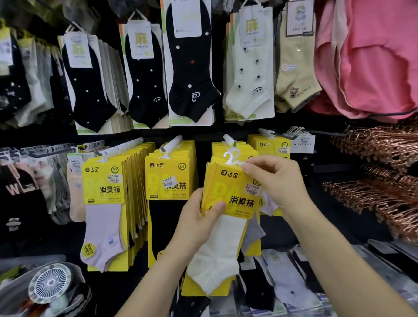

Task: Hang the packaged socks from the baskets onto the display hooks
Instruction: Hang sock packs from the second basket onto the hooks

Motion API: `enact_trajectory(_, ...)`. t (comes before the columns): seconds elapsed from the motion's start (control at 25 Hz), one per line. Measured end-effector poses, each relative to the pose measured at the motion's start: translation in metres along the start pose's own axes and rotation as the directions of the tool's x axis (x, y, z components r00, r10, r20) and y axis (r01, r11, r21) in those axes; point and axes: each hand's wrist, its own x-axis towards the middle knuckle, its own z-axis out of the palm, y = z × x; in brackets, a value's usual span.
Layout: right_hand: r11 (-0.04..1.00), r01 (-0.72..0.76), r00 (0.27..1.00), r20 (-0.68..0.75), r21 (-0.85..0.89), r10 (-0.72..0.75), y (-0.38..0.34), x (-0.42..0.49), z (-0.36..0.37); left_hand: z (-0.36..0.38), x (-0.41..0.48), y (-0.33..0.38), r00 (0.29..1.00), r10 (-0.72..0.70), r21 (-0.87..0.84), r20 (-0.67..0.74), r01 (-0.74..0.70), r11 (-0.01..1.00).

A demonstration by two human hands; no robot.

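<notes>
Yellow sock packs [231,196] sit between both hands, the left hand [196,222] gripping their lower left edge, thumb on front, the right hand [277,181] pinching their top right corner beside their white hangers [232,157], just below a display hook [228,139].

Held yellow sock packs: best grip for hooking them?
Pinch the stiff card header of the sock packs at its top right corner, just under the white hangers, coming from the right as the right hand does. The socks below are limp. The left hand steadies the left edge, leaving the hanger loops free for the hook.
</notes>
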Motion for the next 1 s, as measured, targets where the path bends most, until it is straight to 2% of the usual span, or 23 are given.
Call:
enact_trajectory(0.24,0.997,-0.074,0.989,-0.126,0.007,0.074,0.013,0.000,0.007,0.003,0.001,-0.007,0.990,-0.136,-0.134,-0.037,0.130,0.982)
enact_trajectory(0.44,0.998,-0.052,0.976,-0.212,-0.024,0.046,0.017,0.003,0.008,0.010,0.004,-0.009,0.979,-0.196,-0.272,-0.045,0.177,0.946)
enact_trajectory(0.56,0.996,-0.047,0.981,-0.193,-0.070,0.033,0.018,0.008,0.005,0.011,0.005,-0.010,0.981,-0.185,-0.281,-0.064,0.161,0.946)
enact_trajectory(0.76,0.988,-0.085,0.987,-0.150,-0.127,0.066,0.009,0.045,-0.001,-0.008,0.014,-0.006,0.955,-0.175,-0.326,-0.241,0.090,0.941)
enact_trajectory(1.0,0.953,-0.029,0.999,-0.050,-0.300,0.014,0.010,0.072,0.012,-0.048,0.022,-0.004,0.923,-0.147,-0.283,-0.357,0.043,0.958)
